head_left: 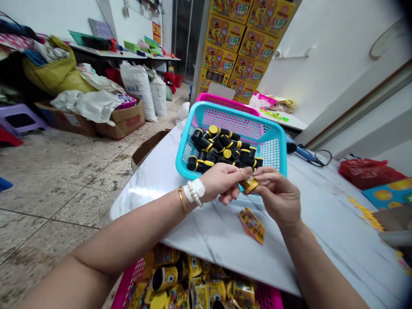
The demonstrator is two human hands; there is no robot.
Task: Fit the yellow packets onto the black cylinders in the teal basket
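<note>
The left hand [222,182] and right hand [280,195] met near the centre of the frame, their fingers clamped on a small yellow piece [249,184] beside the near rim of a blue basket [182,156] holding black-and-yellow cylinders [220,145]. A printed wrapper [252,225] lay just below, on the marbled counter [206,238]. The counter's near edge crossed above a pink basket [273,297] at the bottom; its left edge slanted beside the floor [106,180], and its surface stretched toward the right.

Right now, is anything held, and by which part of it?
Yes: a small yellow wrapper, pinched near its edges by the left hand and right hand; exact contact is partly hidden.
</note>
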